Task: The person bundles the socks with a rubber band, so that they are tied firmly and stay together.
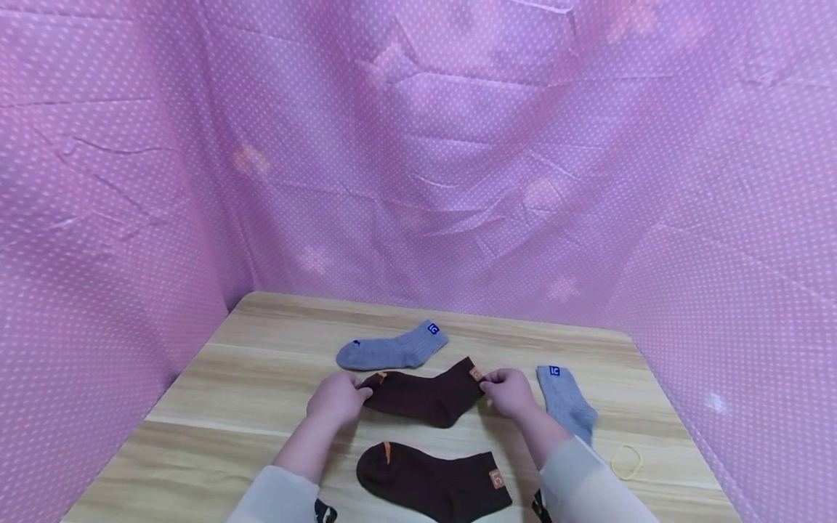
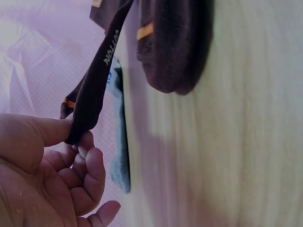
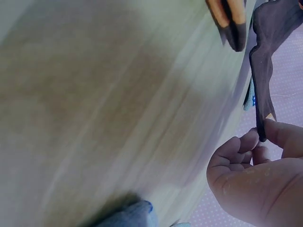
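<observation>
A dark brown sock with an orange cuff label is stretched between both hands, raised over the table. My left hand pinches its toe end between thumb and forefinger, also seen in the left wrist view, where white lettering shows along the sole. My right hand pinches the cuff beside the orange label; in the right wrist view the sock hangs from those fingertips. Nearer the body, a second dark brown sock lies flat on the wood, toe to the left, orange label at its right end.
Behind the raised sock lies a grey sock with a blue label. Another grey sock lies by the right forearm, partly covered by the sleeve. A thin yellow loop rests on the wooden table. Pink dotted cloth surrounds the table.
</observation>
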The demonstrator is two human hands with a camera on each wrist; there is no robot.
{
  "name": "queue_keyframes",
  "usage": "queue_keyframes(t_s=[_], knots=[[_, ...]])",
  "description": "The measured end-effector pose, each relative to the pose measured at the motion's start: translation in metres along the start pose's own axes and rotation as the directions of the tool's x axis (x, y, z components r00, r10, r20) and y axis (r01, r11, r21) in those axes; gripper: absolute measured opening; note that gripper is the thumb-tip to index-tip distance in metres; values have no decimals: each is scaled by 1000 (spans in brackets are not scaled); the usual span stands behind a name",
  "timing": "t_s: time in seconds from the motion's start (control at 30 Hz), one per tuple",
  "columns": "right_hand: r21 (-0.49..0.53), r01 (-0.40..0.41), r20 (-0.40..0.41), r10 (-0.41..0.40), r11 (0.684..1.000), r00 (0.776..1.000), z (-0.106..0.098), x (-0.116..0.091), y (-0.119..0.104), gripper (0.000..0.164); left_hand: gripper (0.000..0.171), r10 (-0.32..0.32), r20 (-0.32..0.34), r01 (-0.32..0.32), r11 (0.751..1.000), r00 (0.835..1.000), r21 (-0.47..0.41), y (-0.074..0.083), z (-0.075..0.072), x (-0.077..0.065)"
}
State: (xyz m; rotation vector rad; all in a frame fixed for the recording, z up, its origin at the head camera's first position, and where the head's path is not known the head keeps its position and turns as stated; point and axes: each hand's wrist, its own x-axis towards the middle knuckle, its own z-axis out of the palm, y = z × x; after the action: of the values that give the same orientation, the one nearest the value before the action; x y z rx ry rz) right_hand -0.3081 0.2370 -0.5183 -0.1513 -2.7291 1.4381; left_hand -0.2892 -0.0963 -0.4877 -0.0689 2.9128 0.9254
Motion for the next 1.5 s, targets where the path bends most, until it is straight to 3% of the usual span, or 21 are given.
queue_keyframes(t_s=[0.23, 0.5, 0.83, 1.2, 1.5], knots=[[6, -13, -8, 13, 1000, 1000, -4, -10, 3, 8, 15, 31, -15, -31, 999, 999, -20, 6, -5, -7], [23, -6, 13, 6, 1000, 1000, -9, -23, 1, 6, 20, 54, -25, -55, 997, 998, -54, 11, -10, -18], [41, 5, -5, -4, 999, 1000, -18, -41, -2, 5, 28, 107, -49, -113, 984, 993, -138, 4, -16, -26], [76, 10, 8, -10, 997, 1000, -31, -60, -8, 5, 23, 121, -38, -125, 984, 992, -125, 3, -18, -30], [135, -16, 59, 8, 991, 998, -38, -72, -8, 13, 32, 135, -34, -139, 980, 990, -144, 1, -16, -36]])
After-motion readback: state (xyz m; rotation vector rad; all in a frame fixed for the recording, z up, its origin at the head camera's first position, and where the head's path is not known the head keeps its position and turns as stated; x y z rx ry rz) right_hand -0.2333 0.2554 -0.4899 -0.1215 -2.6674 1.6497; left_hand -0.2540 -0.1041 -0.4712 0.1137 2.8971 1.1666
